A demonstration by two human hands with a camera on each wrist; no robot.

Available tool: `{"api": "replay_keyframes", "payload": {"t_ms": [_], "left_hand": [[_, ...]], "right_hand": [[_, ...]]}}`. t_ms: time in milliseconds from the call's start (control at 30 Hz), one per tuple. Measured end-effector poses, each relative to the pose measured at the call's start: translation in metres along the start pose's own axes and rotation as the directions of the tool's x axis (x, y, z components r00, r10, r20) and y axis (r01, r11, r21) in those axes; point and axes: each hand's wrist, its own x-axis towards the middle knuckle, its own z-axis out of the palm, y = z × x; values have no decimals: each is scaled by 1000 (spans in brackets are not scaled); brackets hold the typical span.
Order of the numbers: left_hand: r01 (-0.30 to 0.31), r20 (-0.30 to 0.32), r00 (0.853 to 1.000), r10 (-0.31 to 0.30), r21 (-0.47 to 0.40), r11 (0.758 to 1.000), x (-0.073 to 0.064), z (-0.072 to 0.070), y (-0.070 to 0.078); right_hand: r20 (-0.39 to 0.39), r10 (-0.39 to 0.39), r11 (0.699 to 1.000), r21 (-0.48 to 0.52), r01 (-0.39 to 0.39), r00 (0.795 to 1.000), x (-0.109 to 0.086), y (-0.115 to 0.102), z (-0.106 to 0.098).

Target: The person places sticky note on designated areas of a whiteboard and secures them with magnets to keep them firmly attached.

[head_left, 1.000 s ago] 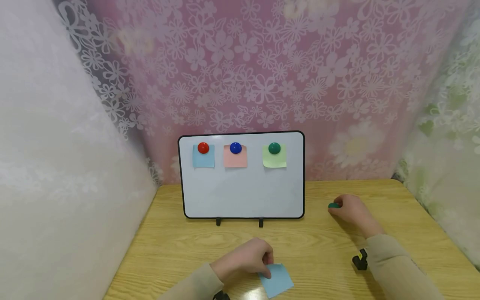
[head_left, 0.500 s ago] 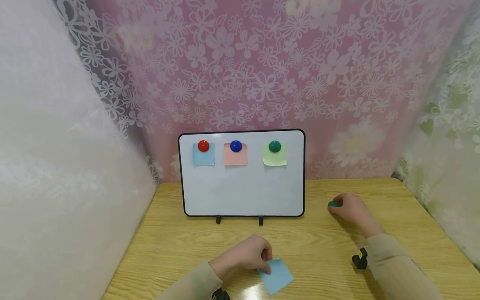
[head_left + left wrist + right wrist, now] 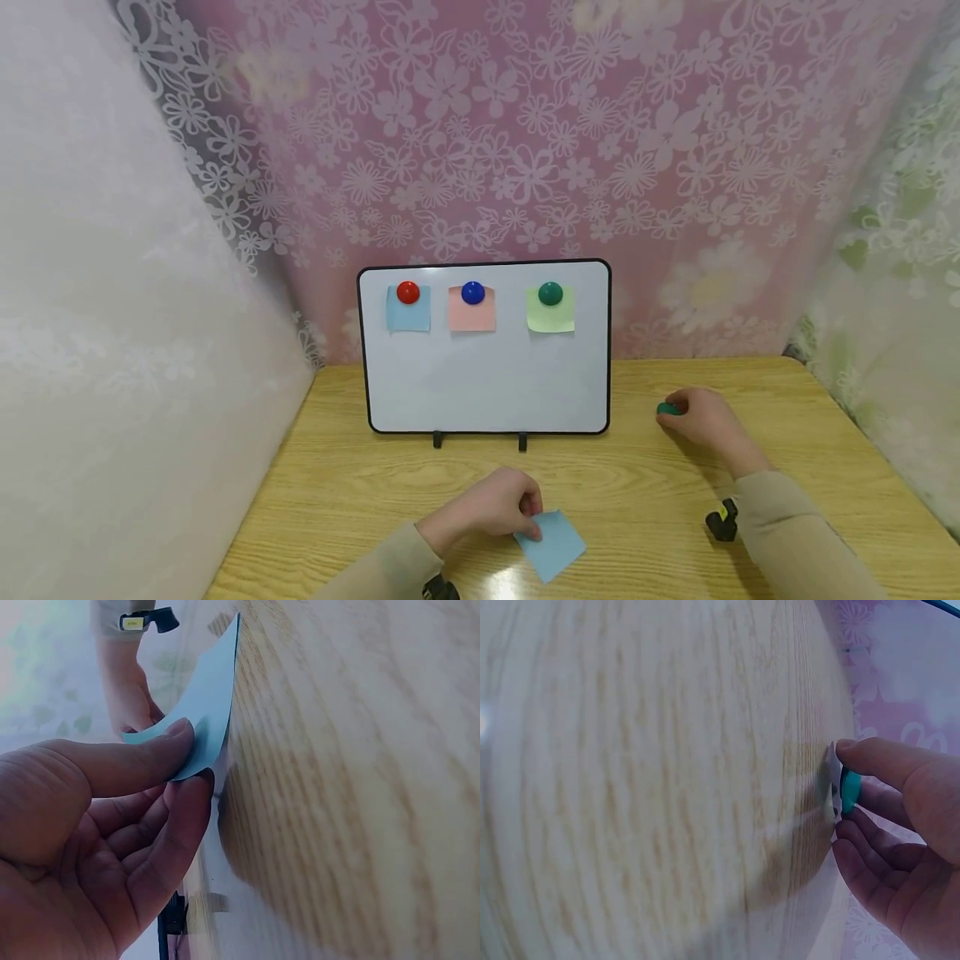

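Observation:
My left hand (image 3: 497, 504) pinches a light blue sticky note (image 3: 553, 546) by one corner, over the near middle of the table. In the left wrist view the thumb lies on one face of the note (image 3: 208, 709), the index finger behind it, and the paper bends a little. Right of the whiteboard, my right hand (image 3: 705, 419) grips a green round magnet (image 3: 666, 409) close at the tabletop. The right wrist view has that magnet (image 3: 851, 790) between thumb and fingers, fingertips right at the wood.
A black-framed whiteboard (image 3: 487, 383) stands upright on small black feet at the back. Along its top, a red magnet (image 3: 408, 292) holds a blue note, a blue magnet (image 3: 472, 292) a pink note, and a green magnet (image 3: 551, 293) a light green note. Floral curtains surround the wooden table (image 3: 337, 483).
My left hand has shifted slightly forward, toward the whiteboard, carrying the blue note. My right hand stays in place on the green magnet.

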Motion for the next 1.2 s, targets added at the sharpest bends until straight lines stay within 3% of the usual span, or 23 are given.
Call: {"api": "replay_keyframes", "payload": {"t_ms": [233,467,700,1200], "left_hand": [[13,-17,1000,-15,-91,996,0,-2,-3],[23,-63,998,-31,-125,992,0,-4,-7],[22,-71,997,-39,-222,975,-6,-9,-11],[62,-127,986,-108,-318,946,-9,-13,-20]], "right_hand": [[-33,2,1000,-6,-2,999,-2,3,3],[-48,-2,1000,25,4,999,-5,0,1],[-47,11,999,49,-9,999,-8,6,4],[-57,27,994,105,-21,998,-13,6,6]]}}
